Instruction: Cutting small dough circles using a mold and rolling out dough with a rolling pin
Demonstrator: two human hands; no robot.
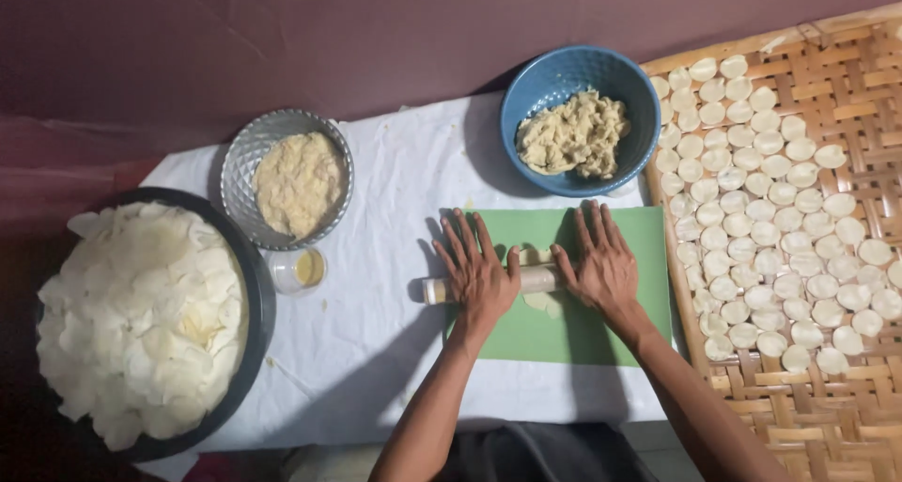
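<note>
While your left hand (477, 271) and right hand (601, 266) press flat, fingers spread, on the rolling pin (531, 280), they hide most of the dough (537, 256).

left hand (477, 273) flat, fingers spread, right hand (601, 268) likewise, forearms converging

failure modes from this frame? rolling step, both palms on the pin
1. The dough piece is mostly hidden under the rolling pin and both palms, left hand and right hand; uneven pressure could thin or tear it unseen.
2. The green mat lies on loose white cloth; it might slide.
3. The small cup stands near the pin's left end and could get knocked.
</note>
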